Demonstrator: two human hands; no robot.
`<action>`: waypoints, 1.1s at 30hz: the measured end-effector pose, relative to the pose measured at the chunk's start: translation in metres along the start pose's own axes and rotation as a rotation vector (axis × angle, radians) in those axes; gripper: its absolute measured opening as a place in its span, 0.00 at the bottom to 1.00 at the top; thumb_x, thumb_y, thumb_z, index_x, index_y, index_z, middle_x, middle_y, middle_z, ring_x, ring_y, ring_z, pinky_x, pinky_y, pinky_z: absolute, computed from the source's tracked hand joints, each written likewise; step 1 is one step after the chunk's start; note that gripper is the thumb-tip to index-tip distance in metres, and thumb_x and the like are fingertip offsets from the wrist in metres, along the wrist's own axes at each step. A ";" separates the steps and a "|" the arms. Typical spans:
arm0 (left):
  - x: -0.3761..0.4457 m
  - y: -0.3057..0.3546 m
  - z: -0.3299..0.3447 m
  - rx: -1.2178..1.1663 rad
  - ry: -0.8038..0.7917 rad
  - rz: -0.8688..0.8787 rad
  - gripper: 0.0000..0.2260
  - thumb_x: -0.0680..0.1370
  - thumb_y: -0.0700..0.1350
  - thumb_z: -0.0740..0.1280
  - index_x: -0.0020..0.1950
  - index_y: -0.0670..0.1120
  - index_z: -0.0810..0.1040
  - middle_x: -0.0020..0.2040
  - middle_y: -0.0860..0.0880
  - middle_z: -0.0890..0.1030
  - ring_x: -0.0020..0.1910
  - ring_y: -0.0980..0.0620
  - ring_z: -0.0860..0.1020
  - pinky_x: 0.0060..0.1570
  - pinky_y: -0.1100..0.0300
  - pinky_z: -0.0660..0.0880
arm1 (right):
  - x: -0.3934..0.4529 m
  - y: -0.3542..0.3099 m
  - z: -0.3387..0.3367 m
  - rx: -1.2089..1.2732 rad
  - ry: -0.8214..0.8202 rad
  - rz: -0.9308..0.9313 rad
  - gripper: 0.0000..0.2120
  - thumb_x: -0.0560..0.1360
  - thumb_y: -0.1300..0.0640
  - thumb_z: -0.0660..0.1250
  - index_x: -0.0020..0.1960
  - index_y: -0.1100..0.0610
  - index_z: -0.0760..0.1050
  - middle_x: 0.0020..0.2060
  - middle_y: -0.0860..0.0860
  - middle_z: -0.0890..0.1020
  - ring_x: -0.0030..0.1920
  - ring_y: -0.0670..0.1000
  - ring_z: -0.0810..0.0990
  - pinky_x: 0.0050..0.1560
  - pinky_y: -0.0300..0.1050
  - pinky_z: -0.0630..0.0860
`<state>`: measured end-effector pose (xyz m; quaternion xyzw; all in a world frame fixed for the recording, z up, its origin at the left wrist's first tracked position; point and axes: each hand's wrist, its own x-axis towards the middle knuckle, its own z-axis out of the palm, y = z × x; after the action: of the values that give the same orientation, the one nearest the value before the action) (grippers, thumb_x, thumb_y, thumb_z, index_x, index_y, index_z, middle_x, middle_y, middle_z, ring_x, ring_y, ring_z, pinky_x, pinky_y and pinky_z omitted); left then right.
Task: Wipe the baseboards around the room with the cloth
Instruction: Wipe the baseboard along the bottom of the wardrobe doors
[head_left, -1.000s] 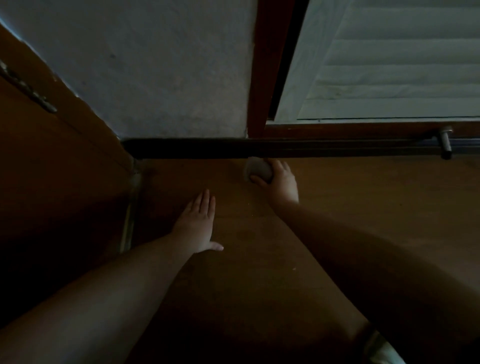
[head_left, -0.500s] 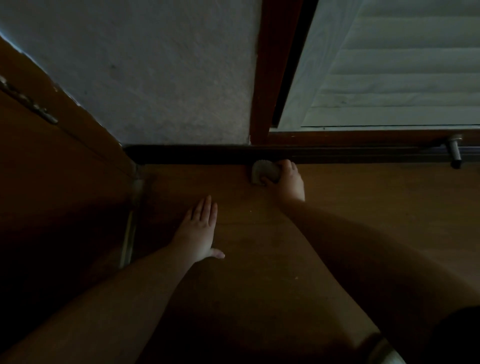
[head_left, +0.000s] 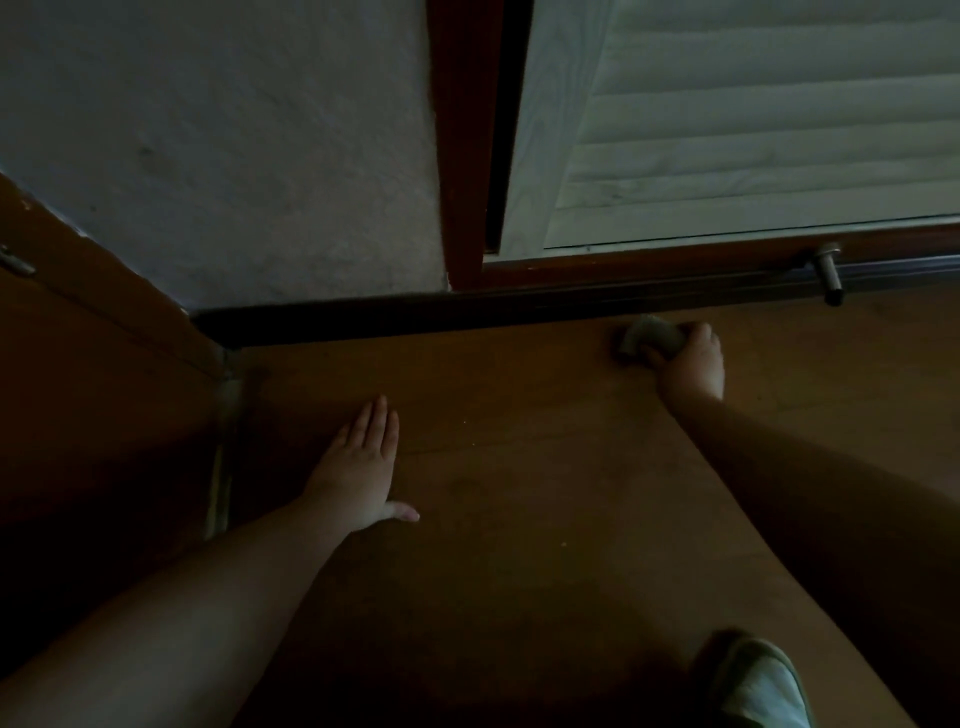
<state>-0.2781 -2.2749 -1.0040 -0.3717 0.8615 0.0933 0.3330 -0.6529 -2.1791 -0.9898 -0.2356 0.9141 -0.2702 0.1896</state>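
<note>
Fingers (head_left: 698, 338) of right hand (head_left: 691, 364) around bunched grey cloth (head_left: 649, 335) at dark baseboard (head_left: 415, 312); left hand (head_left: 363, 462) flat.

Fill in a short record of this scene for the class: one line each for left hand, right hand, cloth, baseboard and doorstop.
left hand: flat on the wooden floor, fingers straight
right hand: grips the cloth
cloth: bunched, at the foot of the baseboard
baseboard: dark strip below the wall and louvred door
doorstop: metal peg, right of the cloth
</note>
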 end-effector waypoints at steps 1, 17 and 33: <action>0.001 0.001 -0.002 -0.002 -0.005 -0.001 0.59 0.68 0.74 0.65 0.79 0.40 0.34 0.78 0.39 0.32 0.78 0.41 0.36 0.77 0.47 0.44 | -0.004 0.000 0.001 0.005 -0.008 -0.017 0.27 0.74 0.57 0.72 0.69 0.59 0.67 0.67 0.57 0.71 0.65 0.57 0.74 0.62 0.50 0.72; 0.010 0.008 -0.006 -0.094 0.022 0.059 0.61 0.67 0.65 0.75 0.79 0.47 0.33 0.79 0.44 0.31 0.79 0.43 0.36 0.76 0.47 0.44 | -0.110 -0.121 0.129 0.199 -0.274 -0.454 0.25 0.73 0.55 0.74 0.67 0.55 0.69 0.62 0.53 0.73 0.62 0.51 0.74 0.62 0.47 0.75; 0.012 0.009 -0.006 -0.078 -0.007 0.050 0.61 0.67 0.63 0.76 0.79 0.47 0.32 0.78 0.44 0.29 0.78 0.43 0.34 0.76 0.46 0.44 | -0.003 -0.029 0.024 0.131 0.034 -0.133 0.23 0.74 0.60 0.72 0.67 0.56 0.69 0.64 0.54 0.72 0.64 0.54 0.73 0.63 0.45 0.71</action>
<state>-0.2931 -2.2778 -1.0078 -0.3623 0.8651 0.1363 0.3190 -0.6294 -2.2088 -0.9909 -0.2783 0.8799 -0.3453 0.1704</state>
